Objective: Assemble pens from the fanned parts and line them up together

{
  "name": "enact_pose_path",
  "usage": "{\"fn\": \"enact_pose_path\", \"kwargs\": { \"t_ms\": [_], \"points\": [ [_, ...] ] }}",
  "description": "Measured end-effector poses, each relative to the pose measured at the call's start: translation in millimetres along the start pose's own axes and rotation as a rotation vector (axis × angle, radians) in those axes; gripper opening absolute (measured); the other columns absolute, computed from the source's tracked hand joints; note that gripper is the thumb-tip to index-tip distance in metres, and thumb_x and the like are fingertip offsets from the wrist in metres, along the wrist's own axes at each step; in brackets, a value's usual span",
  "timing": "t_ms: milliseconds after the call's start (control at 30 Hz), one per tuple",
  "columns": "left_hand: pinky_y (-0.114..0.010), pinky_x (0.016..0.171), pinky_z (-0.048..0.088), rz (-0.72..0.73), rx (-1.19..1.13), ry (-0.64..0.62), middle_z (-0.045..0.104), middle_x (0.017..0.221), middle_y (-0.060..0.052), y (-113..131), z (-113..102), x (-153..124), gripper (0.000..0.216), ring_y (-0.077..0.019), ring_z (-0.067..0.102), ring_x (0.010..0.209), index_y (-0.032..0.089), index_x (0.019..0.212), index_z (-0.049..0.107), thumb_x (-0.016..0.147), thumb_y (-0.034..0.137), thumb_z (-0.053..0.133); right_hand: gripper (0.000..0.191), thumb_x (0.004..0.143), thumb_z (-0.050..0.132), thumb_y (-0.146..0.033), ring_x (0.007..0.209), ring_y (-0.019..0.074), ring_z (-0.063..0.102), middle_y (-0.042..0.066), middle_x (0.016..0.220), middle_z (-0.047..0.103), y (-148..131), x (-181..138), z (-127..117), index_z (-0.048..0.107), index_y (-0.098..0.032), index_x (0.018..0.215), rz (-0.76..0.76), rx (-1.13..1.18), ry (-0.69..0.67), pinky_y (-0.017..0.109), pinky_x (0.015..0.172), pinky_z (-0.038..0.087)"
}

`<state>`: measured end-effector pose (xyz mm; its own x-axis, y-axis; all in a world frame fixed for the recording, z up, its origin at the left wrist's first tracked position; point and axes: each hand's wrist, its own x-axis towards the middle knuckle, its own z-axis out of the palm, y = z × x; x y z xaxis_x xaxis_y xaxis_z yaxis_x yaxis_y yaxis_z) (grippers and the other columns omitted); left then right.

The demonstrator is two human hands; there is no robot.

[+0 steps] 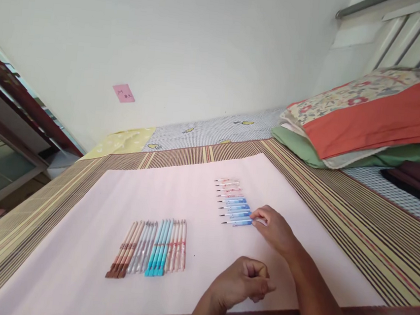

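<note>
On a large pale pink sheet (125, 194) lie two groups of pens. A row of uncapped pens (234, 201), pink ones farther away and blue ones nearer, lies with tips pointing left. My right hand (274, 229) rests beside them, its fingers pinched on the end of the nearest blue pen (239, 222). A second row of long pen parts (151, 248) in brown, clear, teal and pink lies side by side at the lower left. My left hand (241, 282) hovers near the sheet's front edge, curled into a loose fist; what it holds, if anything, is hidden.
The sheet lies on a striped woven mat (374, 228) over a bed. Folded orange and floral bedding on green pillows (377, 119) is stacked at the right. A white wall with a pink note (123, 92) stands behind. A window frame (8, 123) is at the left.
</note>
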<state>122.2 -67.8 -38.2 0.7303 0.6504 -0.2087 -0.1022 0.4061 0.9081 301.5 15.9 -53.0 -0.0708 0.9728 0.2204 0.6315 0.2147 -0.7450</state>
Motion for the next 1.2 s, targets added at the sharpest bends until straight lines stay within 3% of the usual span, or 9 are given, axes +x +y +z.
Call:
{"fn": "enact_pose_path", "kwargs": {
  "t_ms": [433,667,967,1200],
  "points": [
    [-0.025,0.051,0.034,-0.024,-0.027,0.026,0.057,0.058,0.001,-2.9,0.0,4.4,0.039,-0.0089,0.048,0.047,0.016,0.07,0.058,0.069,0.049,0.078,0.013,0.068,0.062,-0.018,0.086,0.021,0.062,0.003,0.088,0.062,-3.1,-3.5,-5.7,0.07,-0.021,0.079,0.093,-0.101,-0.169,0.031,0.078,0.046],
    [-0.025,0.052,0.033,0.023,-0.033,0.076,0.057,0.055,0.001,1.0,-6.9,3.6,0.035,-0.0096,0.049,0.048,0.015,0.072,0.059,0.072,0.045,0.076,0.012,0.067,0.059,-0.018,0.081,0.0202,0.061,0.003,0.085,0.064,-7.2,-4.9,-6.5,0.067,-0.021,0.075,0.082,-0.113,-0.139,0.031,0.074,0.045],
    [-0.023,0.048,0.027,0.2,-0.175,0.469,0.058,0.056,0.001,4.7,-24.5,8.8,0.038,-0.008,0.048,0.046,0.014,0.078,0.058,0.072,0.046,0.078,0.013,0.074,0.064,-0.031,0.062,0.0145,0.052,-0.002,0.065,0.059,-25.4,-14.3,-17.3,0.066,-0.018,0.077,0.123,0.229,-0.132,0.026,0.057,0.04],
    [-0.021,0.051,0.033,0.34,-0.317,0.654,0.066,0.069,-0.002,11.6,-32.1,8.9,0.042,-0.0089,0.055,0.052,0.012,0.087,0.063,0.065,0.039,0.085,0.015,0.074,0.068,-0.031,0.056,0.0108,0.045,-0.006,0.059,0.051,-45.3,-17.3,-12.9,0.066,-0.017,0.079,0.139,0.441,-0.35,0.022,0.052,0.032]
  ]
}}
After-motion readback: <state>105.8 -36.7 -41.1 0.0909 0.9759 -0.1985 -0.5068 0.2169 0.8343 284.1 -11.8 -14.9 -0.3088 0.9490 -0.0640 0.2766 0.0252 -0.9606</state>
